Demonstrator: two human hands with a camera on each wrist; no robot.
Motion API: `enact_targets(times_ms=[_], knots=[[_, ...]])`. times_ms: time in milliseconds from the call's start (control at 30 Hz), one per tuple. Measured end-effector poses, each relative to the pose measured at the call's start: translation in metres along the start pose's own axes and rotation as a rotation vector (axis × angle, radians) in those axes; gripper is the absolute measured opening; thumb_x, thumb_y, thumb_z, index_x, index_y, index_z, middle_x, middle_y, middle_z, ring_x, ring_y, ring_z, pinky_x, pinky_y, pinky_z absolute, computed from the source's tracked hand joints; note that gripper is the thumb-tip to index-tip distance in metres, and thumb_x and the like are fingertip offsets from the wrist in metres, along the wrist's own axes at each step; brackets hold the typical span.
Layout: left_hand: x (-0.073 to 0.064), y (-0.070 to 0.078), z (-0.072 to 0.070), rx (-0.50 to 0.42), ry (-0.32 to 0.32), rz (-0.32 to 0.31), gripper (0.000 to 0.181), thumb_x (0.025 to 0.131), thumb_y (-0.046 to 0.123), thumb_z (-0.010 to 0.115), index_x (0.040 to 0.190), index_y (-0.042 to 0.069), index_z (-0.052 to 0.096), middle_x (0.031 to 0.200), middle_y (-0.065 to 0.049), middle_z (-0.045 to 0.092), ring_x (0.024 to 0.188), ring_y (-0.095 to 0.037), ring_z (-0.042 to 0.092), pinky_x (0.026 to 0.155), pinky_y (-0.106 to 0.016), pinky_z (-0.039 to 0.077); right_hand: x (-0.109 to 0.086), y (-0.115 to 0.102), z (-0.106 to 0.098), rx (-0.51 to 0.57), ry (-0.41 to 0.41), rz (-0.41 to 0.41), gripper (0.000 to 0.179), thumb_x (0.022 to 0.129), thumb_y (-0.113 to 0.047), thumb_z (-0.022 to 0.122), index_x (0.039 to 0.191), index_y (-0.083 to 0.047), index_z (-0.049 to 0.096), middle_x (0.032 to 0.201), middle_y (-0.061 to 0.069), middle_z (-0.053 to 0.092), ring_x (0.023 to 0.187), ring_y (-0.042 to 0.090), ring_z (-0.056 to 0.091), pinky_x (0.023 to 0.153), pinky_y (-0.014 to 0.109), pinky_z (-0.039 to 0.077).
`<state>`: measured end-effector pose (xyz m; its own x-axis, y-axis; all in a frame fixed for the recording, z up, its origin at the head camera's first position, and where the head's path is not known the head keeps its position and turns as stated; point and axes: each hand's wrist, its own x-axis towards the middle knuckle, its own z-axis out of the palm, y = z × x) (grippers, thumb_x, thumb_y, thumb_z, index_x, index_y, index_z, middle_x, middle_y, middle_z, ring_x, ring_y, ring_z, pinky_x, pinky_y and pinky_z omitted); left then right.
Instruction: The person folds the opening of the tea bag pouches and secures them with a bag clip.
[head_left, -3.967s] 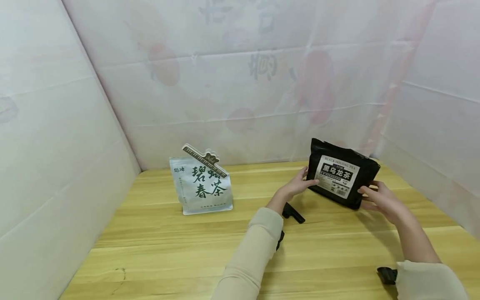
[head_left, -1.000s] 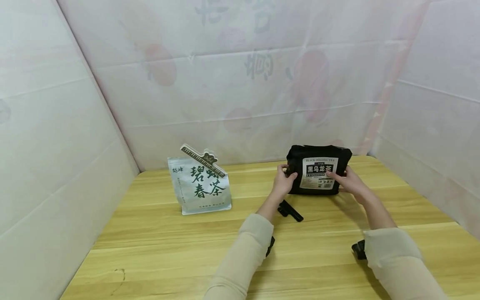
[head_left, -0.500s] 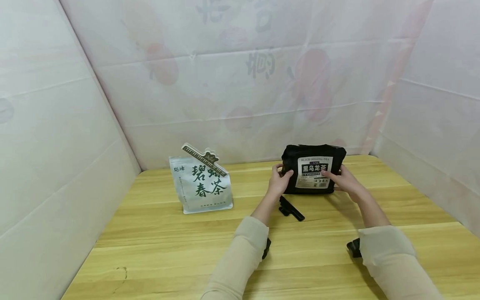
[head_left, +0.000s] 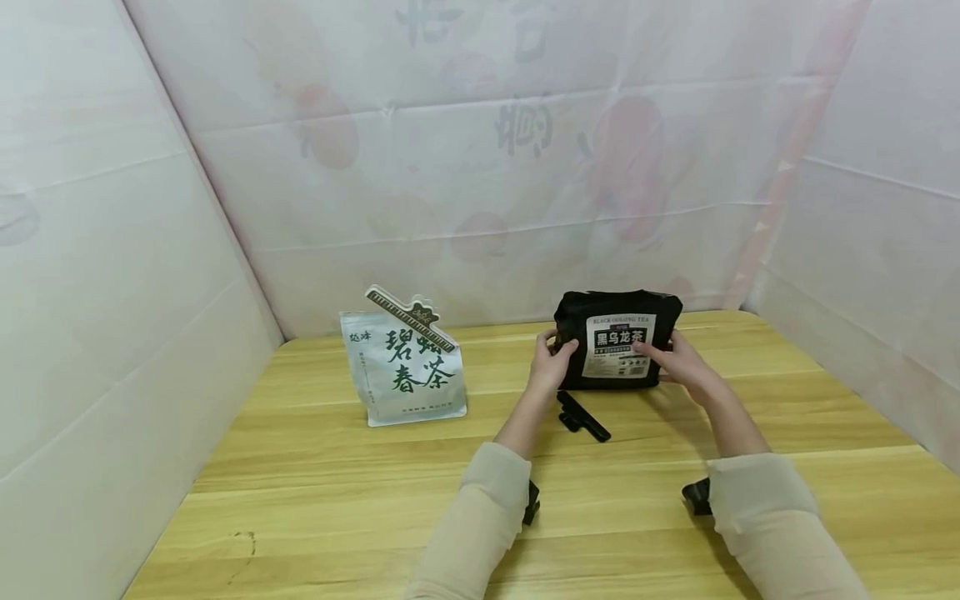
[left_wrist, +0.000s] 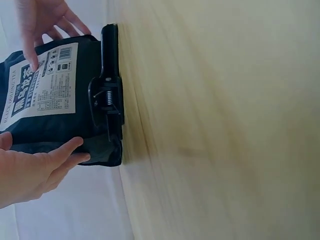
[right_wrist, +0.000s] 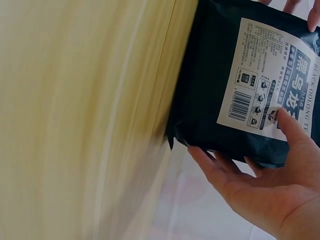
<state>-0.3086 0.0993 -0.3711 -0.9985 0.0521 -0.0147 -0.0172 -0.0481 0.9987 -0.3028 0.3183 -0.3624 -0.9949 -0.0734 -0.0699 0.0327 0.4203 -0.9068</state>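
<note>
A black bag of oolong tea (head_left: 570, 375) with a white label stands upright at the back right of the table. My left hand (head_left: 550, 367) grips its left side, thumb on the front and fingers wrapped behind. On the opposite side my right hand (head_left: 686, 367) holds the bag, its thumb pressing the label; the right wrist view shows the other fingers along the bag's side (right_wrist: 240, 150). Just in front of the bag, a black spring clip (head_left: 585, 417) lies on the tabletop. In the left wrist view this clip (left_wrist: 107, 95) overlaps the bag's bottom edge.
To the left stands a pale blue tea bag (head_left: 382, 392) with a ruler-patterned clip (head_left: 408, 318) slanting across its top. White printed cloth (head_left: 480, 183) walls the back and sides of the wooden table (head_left: 337, 500). Small black devices (head_left: 697, 497) sit at my wrists.
Four seconds ago the black bag was tilted and farther right. Both hands have brought it left and levelled it, with a slight further leftward shift in the last second. The clip has stayed put.
</note>
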Motion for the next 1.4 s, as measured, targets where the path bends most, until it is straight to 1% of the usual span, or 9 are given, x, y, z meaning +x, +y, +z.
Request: enact_targets(times_ms=[267, 467, 633, 767, 1033, 1267, 1400], knots=[[-0.004, 0.004, -0.008, -0.049, 0.007, -0.025, 0.046, 0.090, 0.024, 0.059, 0.131, 0.012, 0.043, 0.113, -0.011, 0.051, 0.102, -0.029, 0.053, 0.088, -0.044, 0.041, 0.000, -0.005, 0.008, 0.001, -0.008, -0.004, 0.092, 0.091, -0.044, 0.052, 0.144, 0.001, -0.008, 0.144, 0.034, 0.003, 0.129, 0.048, 0.011, 0.095, 0.061, 0.025], [-0.007, 0.006, -0.015, -0.105, 0.004, -0.040, 0.046, 0.089, 0.022, 0.061, 0.130, 0.011, 0.044, 0.119, -0.014, 0.050, 0.106, -0.030, 0.051, 0.088, -0.047, 0.041, 0.000, -0.009, 0.014, 0.001, -0.011, -0.013, 0.091, 0.092, -0.044, 0.052, 0.144, 0.002, -0.007, 0.143, 0.034, 0.006, 0.129, 0.049, 0.012, 0.095, 0.061, 0.026], [-0.009, 0.007, -0.022, -0.121, -0.004, -0.045, 0.049, 0.089, 0.021, 0.060, 0.133, 0.012, 0.041, 0.122, -0.016, 0.049, 0.105, -0.030, 0.052, 0.089, -0.047, 0.040, 0.001, -0.010, 0.020, 0.003, -0.012, -0.016, 0.090, 0.092, -0.043, 0.052, 0.143, 0.004, -0.004, 0.143, 0.034, 0.008, 0.129, 0.048, 0.013, 0.095, 0.060, 0.027], [-0.009, 0.007, -0.028, -0.129, -0.012, -0.048, 0.051, 0.090, 0.020, 0.059, 0.136, 0.012, 0.039, 0.123, -0.017, 0.048, 0.103, -0.030, 0.054, 0.090, -0.048, 0.039, 0.002, -0.013, 0.025, 0.003, -0.014, -0.015, 0.091, 0.091, -0.043, 0.053, 0.143, 0.004, -0.005, 0.143, 0.034, 0.007, 0.129, 0.049, 0.014, 0.095, 0.060, 0.027], [-0.009, 0.010, -0.036, -0.125, -0.004, -0.050, 0.055, 0.089, 0.030, 0.059, 0.137, 0.011, 0.039, 0.126, -0.017, 0.047, 0.105, -0.029, 0.053, 0.091, -0.049, 0.039, 0.004, -0.017, 0.034, 0.001, -0.010, -0.028, 0.088, 0.092, -0.041, 0.052, 0.143, 0.004, -0.003, 0.142, 0.034, 0.010, 0.128, 0.049, 0.017, 0.094, 0.060, 0.028], [-0.011, 0.010, -0.044, -0.112, 0.002, -0.037, 0.055, 0.090, 0.031, 0.058, 0.137, 0.010, 0.037, 0.122, -0.016, 0.049, 0.102, -0.029, 0.054, 0.090, -0.048, 0.039, 0.004, -0.022, 0.042, -0.022, -0.018, -0.006, 0.093, 0.091, -0.045, 0.052, 0.143, 0.004, -0.009, 0.143, 0.034, 0.004, 0.128, 0.050, 0.015, 0.094, 0.059, 0.028], [-0.012, 0.011, -0.048, -0.113, 0.002, -0.035, 0.055, 0.091, 0.032, 0.056, 0.138, 0.010, 0.036, 0.124, -0.017, 0.048, 0.104, -0.030, 0.053, 0.091, -0.047, 0.038, 0.005, -0.024, 0.046, -0.019, -0.023, -0.005, 0.092, 0.092, -0.044, 0.052, 0.143, 0.003, -0.008, 0.143, 0.034, 0.005, 0.128, 0.049, 0.015, 0.095, 0.059, 0.028]])
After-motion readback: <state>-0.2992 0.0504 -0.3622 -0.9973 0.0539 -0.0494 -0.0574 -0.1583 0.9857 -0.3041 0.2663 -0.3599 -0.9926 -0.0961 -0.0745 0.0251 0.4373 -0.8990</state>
